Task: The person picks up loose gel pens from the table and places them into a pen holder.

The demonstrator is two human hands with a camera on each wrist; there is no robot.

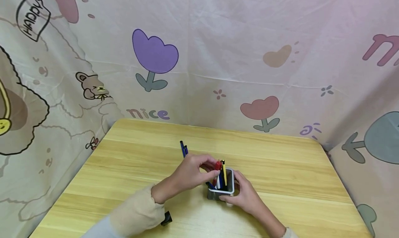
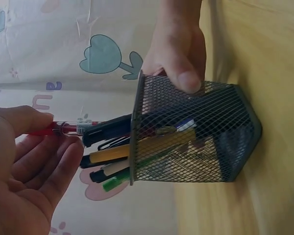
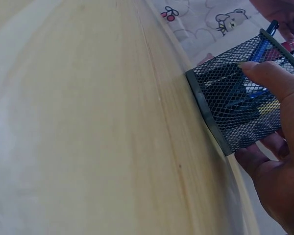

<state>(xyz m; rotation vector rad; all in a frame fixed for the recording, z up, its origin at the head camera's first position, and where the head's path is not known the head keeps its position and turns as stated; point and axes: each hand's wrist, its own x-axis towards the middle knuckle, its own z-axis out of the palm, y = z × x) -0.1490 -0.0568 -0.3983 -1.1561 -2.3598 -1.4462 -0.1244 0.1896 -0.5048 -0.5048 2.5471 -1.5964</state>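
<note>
My left hand [image 1: 194,170] pinches the upper end of a red pen [image 2: 68,129] between thumb and fingers, over the mouth of a black mesh pen holder [image 1: 214,195]. The red pen's lower part passes behind other pens, so its tip is hidden. On the other side, my right hand [image 1: 247,195] grips the holder, thumb on one mesh wall and fingers round another. Inside the holder stand several pens, including a yellow pen [image 1: 224,174], a dark blue pen [image 2: 108,129] and a green-ended pen [image 2: 116,182]. The holder stands upright on the table.
Two blue pens [image 1: 182,149] show beyond my left wrist on the wooden table [image 1: 280,161]. A small black object [image 1: 166,218] lies beside my left sleeve. Printed cloth [image 1: 212,58] hangs behind the table's far edge and along the sides.
</note>
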